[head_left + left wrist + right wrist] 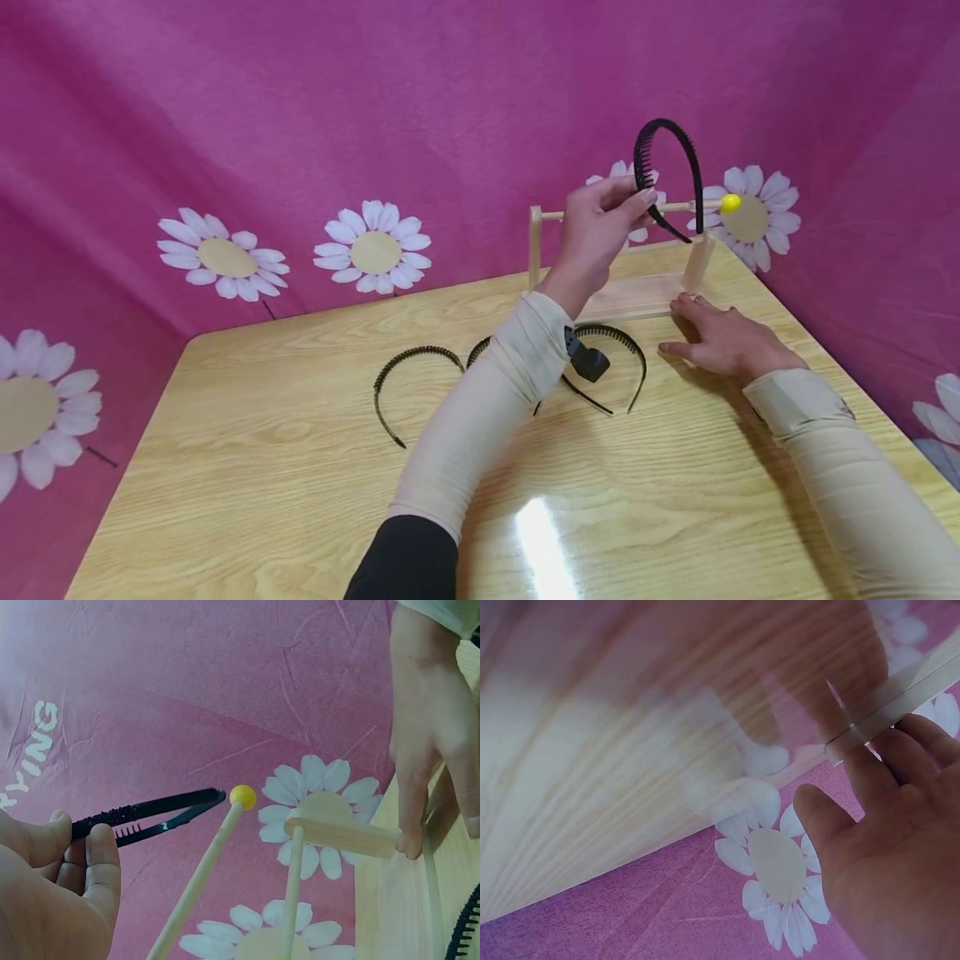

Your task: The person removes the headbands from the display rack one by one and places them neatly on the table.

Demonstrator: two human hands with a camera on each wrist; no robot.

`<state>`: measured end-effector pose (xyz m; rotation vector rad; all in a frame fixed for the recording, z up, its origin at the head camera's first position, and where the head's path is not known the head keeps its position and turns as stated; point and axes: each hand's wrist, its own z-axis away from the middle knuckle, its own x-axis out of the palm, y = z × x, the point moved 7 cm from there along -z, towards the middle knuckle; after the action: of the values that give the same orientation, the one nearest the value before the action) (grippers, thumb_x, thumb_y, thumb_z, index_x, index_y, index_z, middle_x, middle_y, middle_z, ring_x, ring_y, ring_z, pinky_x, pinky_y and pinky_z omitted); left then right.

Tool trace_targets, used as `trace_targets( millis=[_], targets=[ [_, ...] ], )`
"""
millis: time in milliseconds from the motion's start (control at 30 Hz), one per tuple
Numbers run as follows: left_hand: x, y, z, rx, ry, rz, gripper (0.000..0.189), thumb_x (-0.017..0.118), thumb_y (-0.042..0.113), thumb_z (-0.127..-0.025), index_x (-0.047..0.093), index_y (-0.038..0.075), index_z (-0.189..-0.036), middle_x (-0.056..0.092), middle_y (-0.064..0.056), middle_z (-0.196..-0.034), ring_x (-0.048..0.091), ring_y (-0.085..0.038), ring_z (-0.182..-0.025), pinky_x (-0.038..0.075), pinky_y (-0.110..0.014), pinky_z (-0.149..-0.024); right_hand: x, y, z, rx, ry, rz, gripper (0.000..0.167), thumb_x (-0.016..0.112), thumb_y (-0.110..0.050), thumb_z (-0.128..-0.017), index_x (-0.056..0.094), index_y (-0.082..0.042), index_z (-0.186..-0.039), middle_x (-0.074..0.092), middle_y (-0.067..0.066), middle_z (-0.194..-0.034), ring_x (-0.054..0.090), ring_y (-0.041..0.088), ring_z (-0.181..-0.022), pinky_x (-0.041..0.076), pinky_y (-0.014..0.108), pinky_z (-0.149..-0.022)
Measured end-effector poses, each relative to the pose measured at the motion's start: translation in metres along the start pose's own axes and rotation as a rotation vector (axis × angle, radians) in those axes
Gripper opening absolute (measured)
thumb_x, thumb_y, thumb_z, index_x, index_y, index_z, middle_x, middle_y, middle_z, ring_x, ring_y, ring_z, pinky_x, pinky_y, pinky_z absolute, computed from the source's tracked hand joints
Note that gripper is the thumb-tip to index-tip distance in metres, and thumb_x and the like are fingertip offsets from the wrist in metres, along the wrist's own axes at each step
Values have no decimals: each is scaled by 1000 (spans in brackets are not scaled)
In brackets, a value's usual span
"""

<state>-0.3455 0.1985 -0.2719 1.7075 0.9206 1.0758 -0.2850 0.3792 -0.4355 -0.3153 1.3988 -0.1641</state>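
My left hand (592, 229) pinches a black toothed headband (696, 167) near one end, holding it up at the wooden stand (633, 296). In the left wrist view the headband (161, 808) lies beside the yellow-tipped rod (196, 881), apart from it. From the head, one leg of the headband crosses in front of the rod, close to its yellow tip (731, 202). My right hand (723, 337) rests with extended fingers against the right end of the stand's base; in the right wrist view its fingers (874, 776) touch the base edge (892, 712).
Several dark toothed headbands lie on the wooden table (247, 467): one at the left (378, 392), another (637, 354) in front of the stand, and one partly hidden behind my left forearm. A pink cloth (450, 100) with white daisies hangs behind and beside the table.
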Motion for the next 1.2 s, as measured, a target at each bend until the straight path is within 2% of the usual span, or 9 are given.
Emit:
trace_targets(
  millis=[200,300,467,800,867,967,1033,1100,1200],
  targets=[
    [-11,-3,3,-55,-28,96,19,67,-7,-93,69,-14,-110,67,-8,-84,64,-11,-69,60,-27,-73,-1,-1,2,-20,8,20,94,54,-67,-94,28,-2,-156,20,26,-161,29,50,-141,22,72,-109],
    [-17,-4,5,-70,-24,94,20,67,-7,-93,69,-15,-111,67,-7,-83,64,-11,-69,60,-27,-74,-1,1,1,-14,11,25,96,54,-69,-93,26,-4,-157,21,27,-161,32,53,-138,25,74,-106],
    [-28,-6,9,-102,-17,70,22,67,-7,-93,69,-14,-114,67,-9,-85,64,-11,-68,60,-28,-75,1,2,-2,-10,4,12,96,55,-68,-92,26,-3,-157,21,28,-160,26,51,-142,21,72,-109],
    [-49,-13,18,-133,-59,146,22,60,-14,-94,63,-21,-115,67,-12,-85,65,-15,-72,59,-25,-72,2,1,-2,-18,4,34,96,55,-67,-93,25,-3,-157,20,29,-160,31,55,-138,24,73,-107],
    [-53,-13,20,-151,-62,154,23,60,-13,-95,63,-20,-116,69,-16,-89,66,-17,-76,59,-26,-74,0,-1,-2,-30,21,34,87,57,-66,-93,33,-6,-152,26,28,-158,40,56,-132,33,73,-101],
    [-61,-13,24,-187,-62,144,26,59,-11,-96,63,-17,-120,70,-22,-101,67,-19,-83,59,-29,-80,-3,-2,-1,-44,45,36,70,59,-64,-92,41,-11,-134,39,24,-149,53,54,-118,45,70,-85],
    [-66,-13,26,-209,-55,137,27,59,-11,-96,62,-16,-122,69,-23,-105,67,-20,-84,59,-31,-83,-4,-2,-1,-47,53,36,63,60,-63,-92,41,-13,-124,42,23,-143,57,54,-109,48,66,-75],
    [-72,-14,30,-220,-41,128,28,60,-11,-96,63,-15,-123,69,-22,-104,67,-19,-82,58,-33,-84,-2,0,-1,-41,40,39,65,60,-64,-92,41,-12,-126,39,26,-147,53,57,-113,48,66,-74],
    [-82,-15,35,-233,-23,126,28,60,-12,-95,63,-17,-122,68,-20,-96,67,-20,-78,59,-33,-83,-1,0,-3,-48,39,41,61,60,-64,-92,41,-11,-117,40,27,-145,55,54,-107,48,61,-70]
  ],
)
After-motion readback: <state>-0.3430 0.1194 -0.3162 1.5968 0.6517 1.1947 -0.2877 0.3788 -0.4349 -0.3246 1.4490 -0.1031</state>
